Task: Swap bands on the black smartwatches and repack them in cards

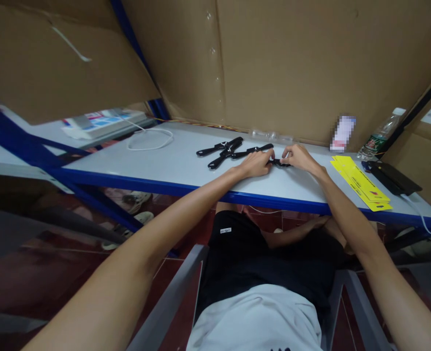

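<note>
Both my hands rest on the white table [171, 165] and pinch one small black part [279, 163] between them. My left hand [257, 163] grips its left end, and my right hand [299, 157] grips its right end. Just left of my hands lie several black hand grippers [230, 150] in a loose pile, their handles crossing.
Yellow cards [360, 182] lie stacked at the right, beside a black phone [393, 177] with a white cable. A plastic bottle [380, 136] stands at the back right. A white cable loop [150, 139] lies at the left. Cardboard walls the table's back. Clear packaging [268, 136] sits by the wall.
</note>
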The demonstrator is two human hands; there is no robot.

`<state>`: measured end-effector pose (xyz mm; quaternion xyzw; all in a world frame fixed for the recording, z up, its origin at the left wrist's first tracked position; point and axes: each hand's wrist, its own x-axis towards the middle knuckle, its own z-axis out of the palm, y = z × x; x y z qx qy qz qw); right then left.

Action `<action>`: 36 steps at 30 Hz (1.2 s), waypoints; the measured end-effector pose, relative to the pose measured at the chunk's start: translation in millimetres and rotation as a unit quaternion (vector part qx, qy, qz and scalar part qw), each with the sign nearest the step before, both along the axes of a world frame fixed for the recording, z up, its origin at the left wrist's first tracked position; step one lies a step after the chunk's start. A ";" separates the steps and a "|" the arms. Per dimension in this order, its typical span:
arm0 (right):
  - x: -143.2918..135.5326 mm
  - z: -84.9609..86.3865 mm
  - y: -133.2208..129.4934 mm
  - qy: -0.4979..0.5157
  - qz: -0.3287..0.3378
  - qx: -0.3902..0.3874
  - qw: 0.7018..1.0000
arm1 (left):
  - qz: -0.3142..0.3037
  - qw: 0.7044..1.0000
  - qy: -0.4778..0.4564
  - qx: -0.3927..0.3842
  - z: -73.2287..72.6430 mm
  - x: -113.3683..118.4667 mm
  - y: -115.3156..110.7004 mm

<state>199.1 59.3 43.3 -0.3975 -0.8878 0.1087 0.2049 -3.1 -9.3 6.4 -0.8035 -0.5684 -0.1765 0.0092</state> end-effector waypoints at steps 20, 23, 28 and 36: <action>3.0 -4.2 5.8 0.091 0.028 -0.095 0.991 | 0.004 1.000 0.005 -0.006 0.2 0.5 -0.2; -0.1 -5.4 2.1 0.069 0.026 -0.053 0.996 | 0.003 1.000 0.008 -0.006 0.5 0.9 -0.4; -1.2 -2.3 -2.6 0.027 0.044 -0.017 0.999 | 0.008 1.000 0.001 -0.007 0.8 1.4 0.5; 0.4 -1.6 -4.3 0.009 0.059 0.001 0.998 | 0.006 1.000 0.010 -0.003 -0.3 0.7 1.5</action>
